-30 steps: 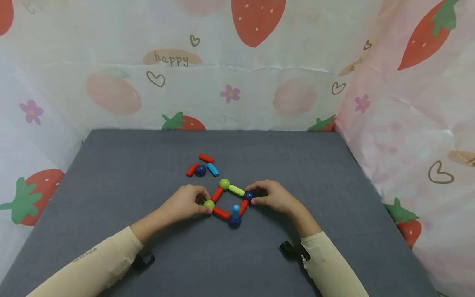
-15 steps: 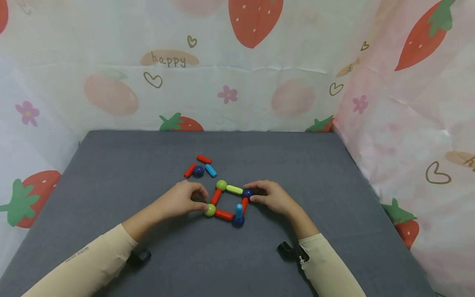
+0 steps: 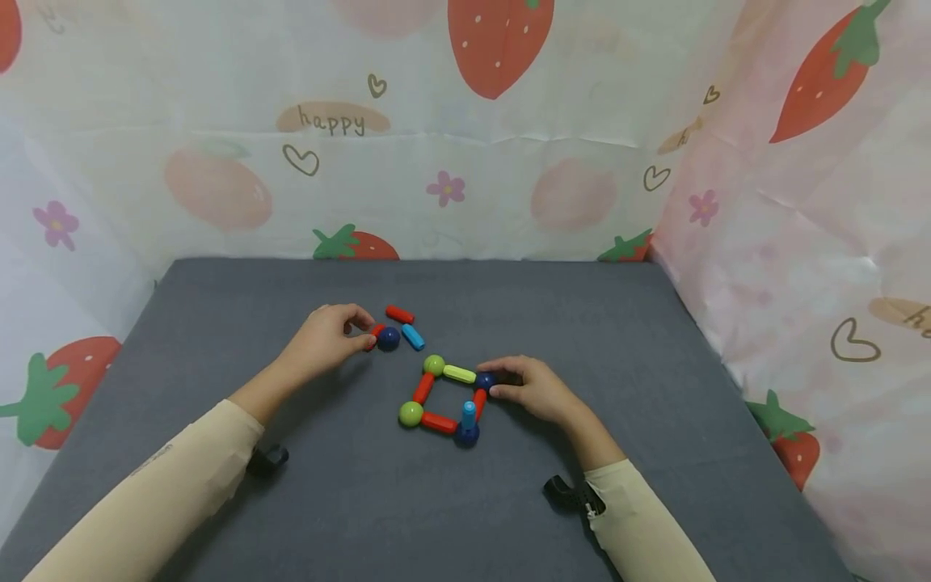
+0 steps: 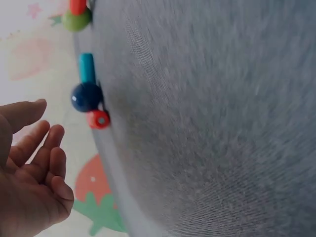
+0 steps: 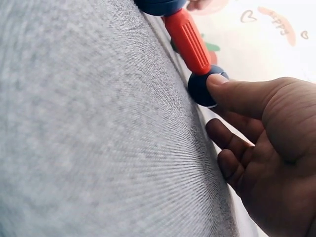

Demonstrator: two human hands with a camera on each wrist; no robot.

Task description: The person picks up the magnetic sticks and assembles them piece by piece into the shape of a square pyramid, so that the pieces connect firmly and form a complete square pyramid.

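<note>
Four rods and four balls form a four-sided frame: two green balls (image 3: 410, 415), two dark blue balls, red rods (image 3: 440, 423) and a yellow-green rod (image 3: 460, 374). A light blue rod (image 3: 469, 414) stands upright on the near dark blue ball (image 3: 467, 435). My right hand (image 3: 534, 390) pinches the frame's right dark blue ball (image 5: 200, 91). My left hand (image 3: 326, 335) is beside a loose red rod (image 3: 377, 333) and a loose dark blue ball (image 3: 389, 338); in the left wrist view its thumb and fingers are apart, short of the red rod (image 4: 98, 119).
Another red rod (image 3: 400, 314) and a light blue rod (image 3: 413, 337) lie loose behind the frame. Grey cloth (image 3: 407, 517) covers the table, and a strawberry-printed curtain (image 3: 480, 145) hangs along its back and sides.
My left hand has let go of the near-left green ball and moved back to the loose pieces. The frame has turned slightly and looks squarer; my right hand has stayed at its ball.
</note>
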